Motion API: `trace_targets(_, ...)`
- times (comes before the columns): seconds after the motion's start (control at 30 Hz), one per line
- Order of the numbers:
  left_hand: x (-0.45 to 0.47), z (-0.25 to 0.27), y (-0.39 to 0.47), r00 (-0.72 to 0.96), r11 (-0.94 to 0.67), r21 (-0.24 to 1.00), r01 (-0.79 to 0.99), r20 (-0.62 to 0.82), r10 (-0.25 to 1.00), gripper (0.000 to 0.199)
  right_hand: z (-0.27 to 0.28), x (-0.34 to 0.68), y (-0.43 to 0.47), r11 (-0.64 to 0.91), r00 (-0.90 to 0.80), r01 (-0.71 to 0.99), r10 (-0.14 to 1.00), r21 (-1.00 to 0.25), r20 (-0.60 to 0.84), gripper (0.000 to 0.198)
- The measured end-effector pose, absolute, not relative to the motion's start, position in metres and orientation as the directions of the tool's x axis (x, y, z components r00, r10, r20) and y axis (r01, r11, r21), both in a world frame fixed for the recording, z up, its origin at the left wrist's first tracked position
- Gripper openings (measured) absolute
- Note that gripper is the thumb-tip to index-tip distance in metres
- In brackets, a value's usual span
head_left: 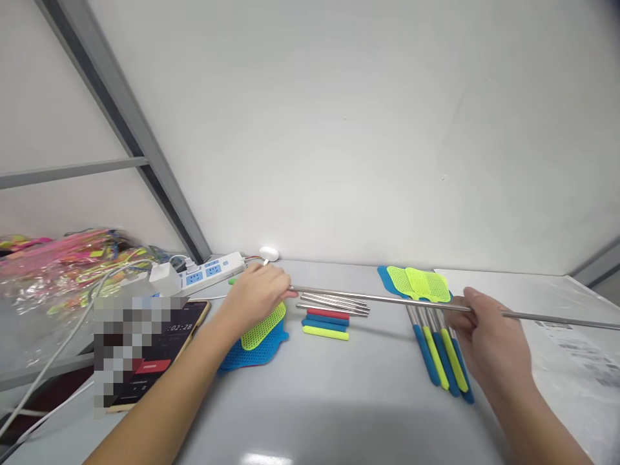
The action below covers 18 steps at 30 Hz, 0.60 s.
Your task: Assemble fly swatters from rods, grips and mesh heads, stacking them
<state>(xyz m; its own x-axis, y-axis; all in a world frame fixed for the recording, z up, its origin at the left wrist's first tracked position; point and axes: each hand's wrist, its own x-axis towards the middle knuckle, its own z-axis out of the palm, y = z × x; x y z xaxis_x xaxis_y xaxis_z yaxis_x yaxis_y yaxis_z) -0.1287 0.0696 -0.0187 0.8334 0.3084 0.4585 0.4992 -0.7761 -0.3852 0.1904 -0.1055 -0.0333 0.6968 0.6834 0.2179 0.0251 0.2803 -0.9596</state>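
Note:
A long thin metal rod [368, 297] is stretched level above the table between my hands. My left hand [261, 290] is closed around its left end, and a small green tip [232, 281] pokes out beyond that hand. Farther along, my right hand [491, 329] pinches the rod, which runs on past the right edge of the view. Below my left hand lie mesh fly swatter heads, a yellow-green one [264, 328] on a blue one [259, 352]. Between the hands rest several short metal rods [334, 303] and loose handles, including a red one [328, 314] and a yellow-green one [325, 332].
Several fly swatters [438, 355] with blue and yellow-green handles lie beside my right hand. A phone [179, 342], a white power strip [213, 272] and cables are at left. Plastic-bagged items [72, 265] sit farther left; clear plastic packaging [566, 349] lies at right.

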Motion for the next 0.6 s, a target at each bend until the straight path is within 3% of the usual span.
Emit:
trace_targets(0.1,-0.139,-0.009,0.080,0.795,-0.701,-0.440,0.561,0.522,0.308,0.035,-0.024,0.198,-0.106,0.322,0.729,-0.076,0.664,-0.944,0.168,0.045)
trace_targets(0.23,-0.138,-0.007,0.077,0.792,-0.686,-0.456,0.568,0.529,0.305,0.033,-0.020,0.203,-0.108,0.368,0.739,-0.065,0.643,-0.928,0.203,0.046)
trace_targets(0.4,-0.125,-0.016,0.058,0.802,-0.773,-0.337,0.537,0.489,0.343,0.034,-0.026,0.210,-0.105,0.463,0.814,-0.103,0.547,-0.880,0.192,0.046)
trace_targets(0.6,-0.106,-0.028,0.028,0.785,-0.827,-0.193,0.529,0.482,0.389,0.032,-0.045,0.182,-0.093,0.268,0.708,-0.163,0.702,-0.949,0.077,0.046)
